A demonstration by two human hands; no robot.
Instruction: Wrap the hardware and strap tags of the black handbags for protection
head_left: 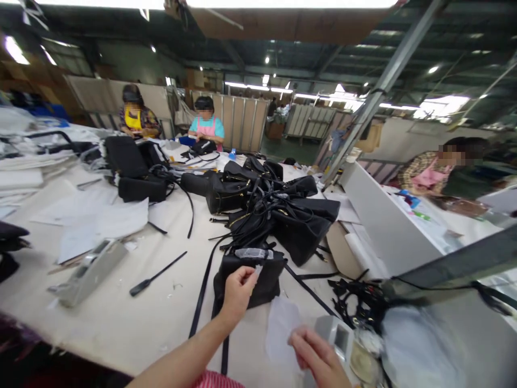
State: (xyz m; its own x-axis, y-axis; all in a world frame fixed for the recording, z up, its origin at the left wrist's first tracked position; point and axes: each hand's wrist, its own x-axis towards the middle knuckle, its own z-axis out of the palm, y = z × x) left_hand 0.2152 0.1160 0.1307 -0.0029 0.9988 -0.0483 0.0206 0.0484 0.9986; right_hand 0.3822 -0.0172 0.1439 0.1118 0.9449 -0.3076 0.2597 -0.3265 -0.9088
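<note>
A black bag (269, 275) stands upright on the pale table in front of me, with clear plastic wrap (253, 253) along its top. Against its front, my left hand (239, 291) is closed in a pinch on a small clear piece (258, 268), perhaps plastic or tape. My right hand (315, 353) is lower and to the right, its fingers pressed together beside a thin white sheet (283, 323); what it holds, if anything, is too small to tell. A grey tape dispenser (337, 337) is just behind that hand.
Several black bags (258, 199) are heaped beyond the bag. A strap (157, 274) and another dispenser (91, 272) lie left, near white sheets (105, 218). Black straps (359, 302) pile at right near a metal post (383, 86). Three people sit farther off.
</note>
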